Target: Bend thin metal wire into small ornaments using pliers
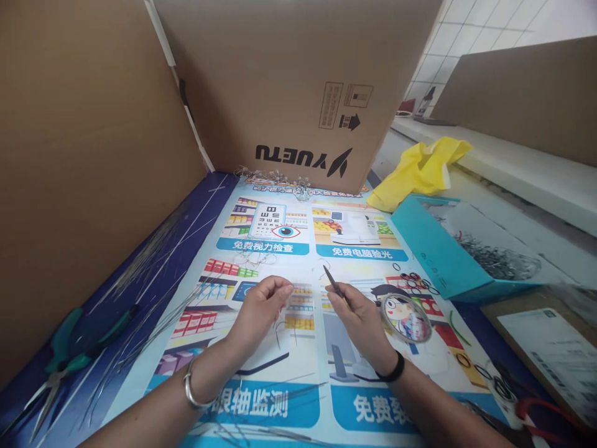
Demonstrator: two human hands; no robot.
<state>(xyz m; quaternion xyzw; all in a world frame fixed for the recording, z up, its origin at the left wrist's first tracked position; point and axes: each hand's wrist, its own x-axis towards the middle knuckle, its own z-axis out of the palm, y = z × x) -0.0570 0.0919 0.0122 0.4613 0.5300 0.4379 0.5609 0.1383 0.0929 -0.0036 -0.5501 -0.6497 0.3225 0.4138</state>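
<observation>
Left hand (pixel 261 308) pinches thin wire (pixel 278 335); right hand (pixel 357 311), a dark pointed tool (pixel 330 277) (tweezers, perhaps). Slack grip could drop the wire.

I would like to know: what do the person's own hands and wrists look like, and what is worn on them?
Both hands are bare, without gloves. The left hand has a rounded silver-coloured bangle at its wrist; the right hand, a plain black band.

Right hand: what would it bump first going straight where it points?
Probably the tangled wires by the cardboard box, or the box itself if the right hand is higher; its height is unclear.
</observation>
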